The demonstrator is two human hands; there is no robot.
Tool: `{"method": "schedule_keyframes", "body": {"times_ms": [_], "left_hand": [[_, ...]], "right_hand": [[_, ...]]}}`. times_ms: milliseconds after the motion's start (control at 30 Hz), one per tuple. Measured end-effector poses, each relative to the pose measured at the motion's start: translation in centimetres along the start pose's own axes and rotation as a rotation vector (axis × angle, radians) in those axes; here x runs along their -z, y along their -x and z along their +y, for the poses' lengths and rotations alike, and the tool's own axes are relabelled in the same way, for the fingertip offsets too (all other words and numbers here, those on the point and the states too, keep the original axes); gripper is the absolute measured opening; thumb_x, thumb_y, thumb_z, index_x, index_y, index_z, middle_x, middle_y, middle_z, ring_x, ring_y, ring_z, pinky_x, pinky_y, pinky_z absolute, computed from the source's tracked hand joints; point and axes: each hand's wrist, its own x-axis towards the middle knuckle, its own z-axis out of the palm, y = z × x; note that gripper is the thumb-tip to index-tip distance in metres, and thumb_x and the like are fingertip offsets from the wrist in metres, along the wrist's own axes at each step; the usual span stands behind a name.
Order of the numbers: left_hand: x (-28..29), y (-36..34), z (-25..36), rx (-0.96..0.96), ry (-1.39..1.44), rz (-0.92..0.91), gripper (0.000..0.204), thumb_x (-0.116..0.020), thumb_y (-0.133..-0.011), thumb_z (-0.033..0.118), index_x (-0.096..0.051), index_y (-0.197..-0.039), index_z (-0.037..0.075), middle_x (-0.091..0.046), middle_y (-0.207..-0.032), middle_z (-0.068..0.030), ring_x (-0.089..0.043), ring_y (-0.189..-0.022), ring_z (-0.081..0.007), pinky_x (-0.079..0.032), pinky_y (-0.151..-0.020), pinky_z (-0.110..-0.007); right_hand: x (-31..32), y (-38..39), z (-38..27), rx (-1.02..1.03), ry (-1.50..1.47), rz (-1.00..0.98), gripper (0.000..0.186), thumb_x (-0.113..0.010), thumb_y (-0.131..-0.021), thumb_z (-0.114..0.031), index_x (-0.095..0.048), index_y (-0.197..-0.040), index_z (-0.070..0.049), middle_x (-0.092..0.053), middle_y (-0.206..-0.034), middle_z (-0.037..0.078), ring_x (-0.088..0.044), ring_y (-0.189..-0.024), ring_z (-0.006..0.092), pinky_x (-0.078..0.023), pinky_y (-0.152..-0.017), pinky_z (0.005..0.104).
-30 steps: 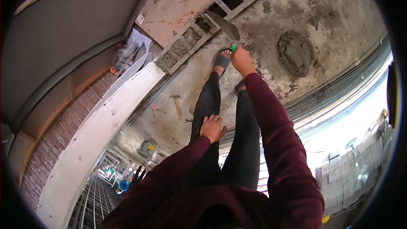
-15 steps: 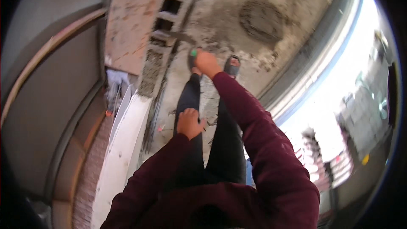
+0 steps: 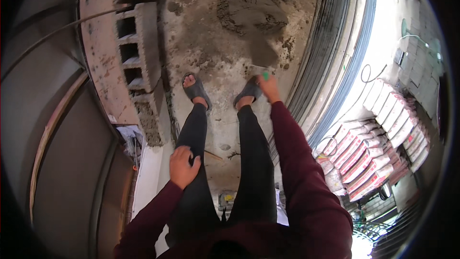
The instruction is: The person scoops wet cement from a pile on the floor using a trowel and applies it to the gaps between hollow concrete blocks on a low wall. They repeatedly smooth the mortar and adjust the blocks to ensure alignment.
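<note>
My right hand (image 3: 268, 85) reaches down past my right foot and is shut on a trowel with a green handle (image 3: 264, 74); its grey blade (image 3: 262, 57) points toward a mound of wet mortar (image 3: 251, 9) on the concrete floor. My left hand (image 3: 183, 165) rests open on my left thigh, holding nothing. I stand in dark sandals (image 3: 196, 91) and black trousers, with dark red sleeves.
A partly built wall of hollow concrete blocks (image 3: 136, 43) runs along my left, with rough mortar at its end (image 3: 148, 122). Bundled steel rods (image 3: 330, 67) lie along the floor edge on my right. Stacked cement bags (image 3: 378, 139) sit far below.
The view has swung from the block wall toward the mortar mound. My right hand with the trowel moved away from the blocks to near my right foot. The left hand stayed on my thigh.
</note>
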Motion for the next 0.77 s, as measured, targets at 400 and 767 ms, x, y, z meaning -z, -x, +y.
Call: {"method": "schedule_keyframes", "body": {"times_ms": [400, 767], "left_hand": [[2.2, -5.2, 3.0, 0.142, -0.211, -0.091, 0.019, -0.067, -0.069, 0.011, -0.052, -0.077, 0.003, -0.060, -0.106, -0.0190, -0.054, -0.108, -0.0390, -0.041, -0.089, -0.045], [-0.3, -1.5, 2.2, 0.088, -0.107, -0.060, 0.018, -0.068, -0.071, 0.012, -0.053, -0.077, 0.003, -0.061, -0.106, -0.0183, -0.055, -0.108, -0.0388, -0.040, -0.094, -0.045]], "right_hand": [[-3.0, -21.4, 10.3, -0.516, -1.223, -0.103, 0.014, -0.060, -0.087, -0.018, -0.056, -0.087, -0.005, -0.047, -0.063, 0.001, -0.047, -0.052, 0.0134, -0.041, -0.049, 0.0328], [0.9, -15.3, 4.7, -0.498, -1.195, -0.086, 0.024, -0.065, -0.086, -0.024, -0.050, -0.079, -0.008, -0.047, -0.059, 0.000, -0.045, -0.046, 0.0111, -0.039, -0.044, 0.0300]]}}
